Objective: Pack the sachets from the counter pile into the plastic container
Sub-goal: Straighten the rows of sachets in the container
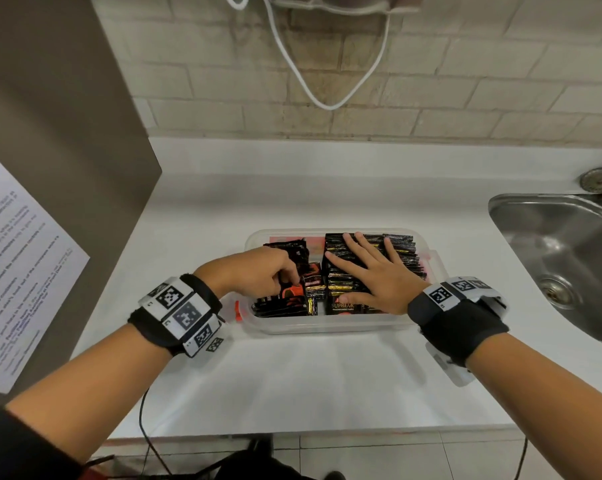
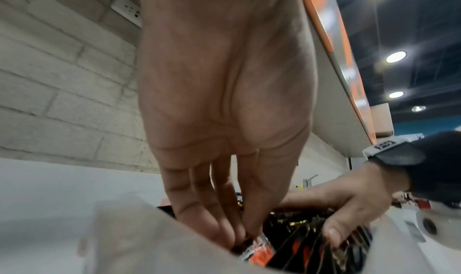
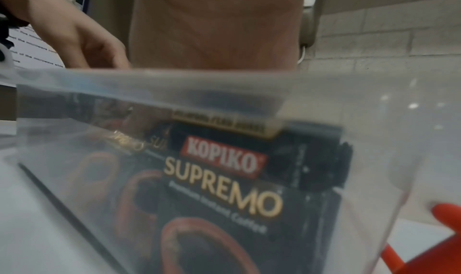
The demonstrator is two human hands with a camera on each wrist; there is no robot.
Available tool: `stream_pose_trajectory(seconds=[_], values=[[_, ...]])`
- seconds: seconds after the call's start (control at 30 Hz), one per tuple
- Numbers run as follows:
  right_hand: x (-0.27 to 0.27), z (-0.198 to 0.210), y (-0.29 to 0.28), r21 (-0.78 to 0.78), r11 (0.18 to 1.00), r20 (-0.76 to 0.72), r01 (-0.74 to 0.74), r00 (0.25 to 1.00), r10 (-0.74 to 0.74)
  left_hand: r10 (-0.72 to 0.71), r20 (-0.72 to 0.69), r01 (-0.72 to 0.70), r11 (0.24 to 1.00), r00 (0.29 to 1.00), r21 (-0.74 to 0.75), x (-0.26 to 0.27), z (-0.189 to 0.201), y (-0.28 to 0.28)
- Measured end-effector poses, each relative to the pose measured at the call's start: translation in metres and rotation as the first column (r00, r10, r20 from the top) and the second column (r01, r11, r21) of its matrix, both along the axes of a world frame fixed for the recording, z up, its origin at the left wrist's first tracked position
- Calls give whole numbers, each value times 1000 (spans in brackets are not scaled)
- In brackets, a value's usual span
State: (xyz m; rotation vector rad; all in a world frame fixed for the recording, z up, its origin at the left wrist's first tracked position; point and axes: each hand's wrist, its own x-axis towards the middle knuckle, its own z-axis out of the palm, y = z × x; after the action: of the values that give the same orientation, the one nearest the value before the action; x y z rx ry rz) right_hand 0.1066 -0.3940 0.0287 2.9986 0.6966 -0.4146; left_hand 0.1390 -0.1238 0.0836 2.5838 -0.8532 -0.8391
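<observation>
A clear plastic container point(image 1: 327, 327) stands on the white counter, holding black and gold sachets point(image 1: 403, 247) upright in a row on its right side. My right hand point(image 1: 355, 268) lies flat on that row with fingers spread. Black and orange sachets fill the left side. My left hand point(image 1: 289, 280) reaches down there and its fingertips pinch an orange and black sachet point(image 1: 292, 292). The left wrist view shows the left hand point(image 2: 245, 237) on that sachet point(image 2: 259, 252). Through the container wall point(image 3: 374, 140) a Kopiko Supremo sachet point(image 3: 224, 179) faces the right wrist camera.
A steel sink point(image 1: 569, 265) is sunk into the counter at the right. A brown panel with a printed sheet point(image 1: 22, 265) stands at the left. A white cord point(image 1: 327, 102) hangs down the brick wall. An orange latch point(image 1: 239, 310) sticks out at the container's left end.
</observation>
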Motion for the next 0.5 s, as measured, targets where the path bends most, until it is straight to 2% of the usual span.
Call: stream_pose_trajectory(seconds=[0.1,0.33,0.43,0.5], values=[[0,-1,0,-6,1000,8,4,1000,-4,26,58,-28,999,998,23,1,-7,3],[-3,-1,-3,61,998,15,1,1000,-2,-80,330,35,990,941,140,3,-22,2],[-6,-1,-5,129,992,24,8,1000,-12,-129,371,68,983,919,173,4,-29,0],[-9,-1,-7,150,989,25,12,1000,-16,-112,380,64,989,918,137,4,-33,-2]])
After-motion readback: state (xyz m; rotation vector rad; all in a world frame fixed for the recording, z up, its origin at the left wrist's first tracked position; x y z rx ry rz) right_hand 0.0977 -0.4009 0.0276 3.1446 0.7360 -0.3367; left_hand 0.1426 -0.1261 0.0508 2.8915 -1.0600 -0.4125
